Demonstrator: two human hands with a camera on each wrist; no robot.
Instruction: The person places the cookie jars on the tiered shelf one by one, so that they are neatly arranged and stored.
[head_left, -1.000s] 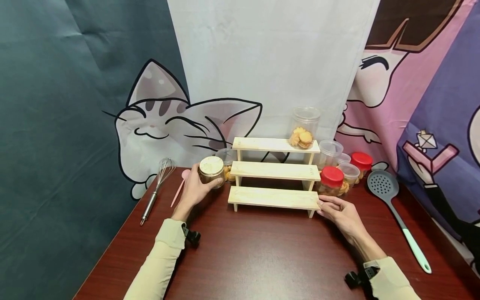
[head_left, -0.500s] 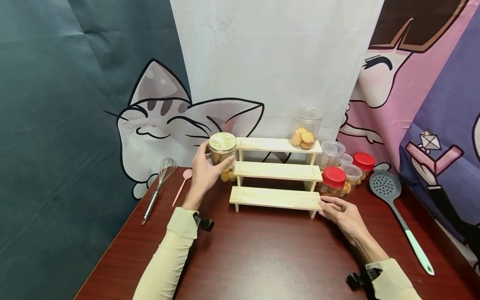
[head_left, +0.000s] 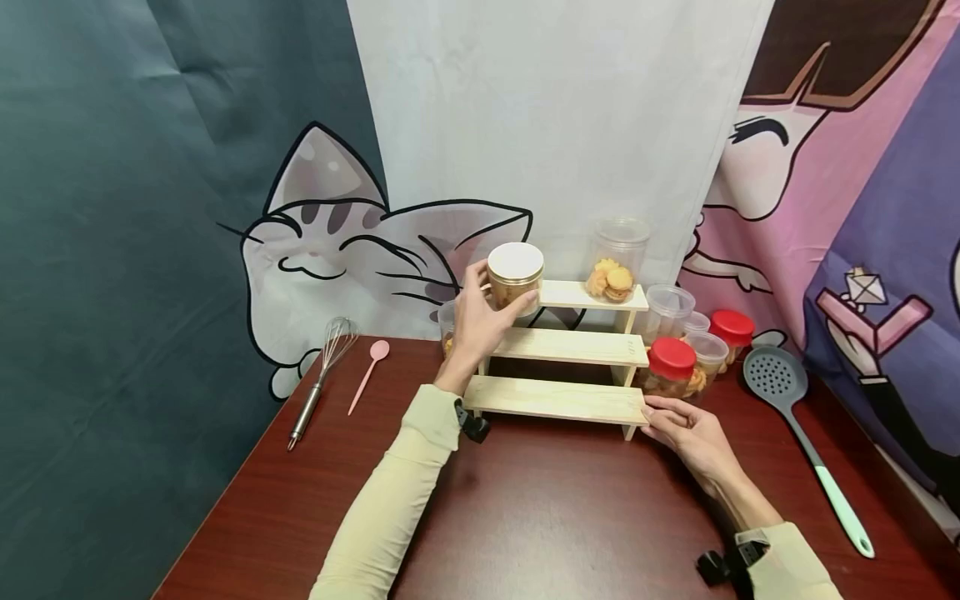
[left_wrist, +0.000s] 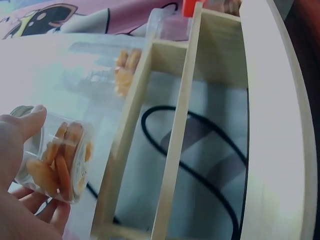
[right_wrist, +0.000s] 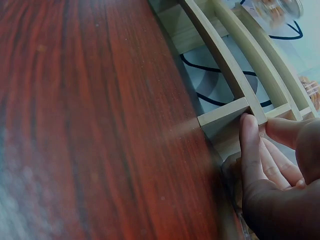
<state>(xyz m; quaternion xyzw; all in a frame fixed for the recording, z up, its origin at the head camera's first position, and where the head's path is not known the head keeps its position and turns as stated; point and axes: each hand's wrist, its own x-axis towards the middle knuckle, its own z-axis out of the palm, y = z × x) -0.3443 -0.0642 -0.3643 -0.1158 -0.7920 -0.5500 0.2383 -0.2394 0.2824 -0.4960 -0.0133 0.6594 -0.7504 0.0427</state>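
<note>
My left hand (head_left: 480,323) grips a clear cookie jar (head_left: 516,282) with a gold-rimmed lid, thumb on one side and fingers on the other. In the left wrist view, several brown cookies show inside the jar (left_wrist: 62,162), which is held apart from the shelf. From the head, it appears over the left end of the top tier of a three-tier wooden display shelf (head_left: 558,396). My right hand (head_left: 693,437) pinches the bottom tier's right end; the right wrist view shows thumb and finger on the shelf corner. Another clear jar (head_left: 621,254) of cookies stands on the top tier's right end.
Right of the shelf stand clear tubs (head_left: 669,310) and red-lidded jars (head_left: 671,358). A slotted turner (head_left: 780,379) lies at the far right. On the left lie a whisk (head_left: 318,387) and a pink spoon (head_left: 367,375). Another clear jar (head_left: 446,325) is partly hidden behind my left hand.
My left hand has lifted the cookie jar from beside the shelf's left side and carried it up and right to the top tier. My right hand has stayed at the shelf's corner.
</note>
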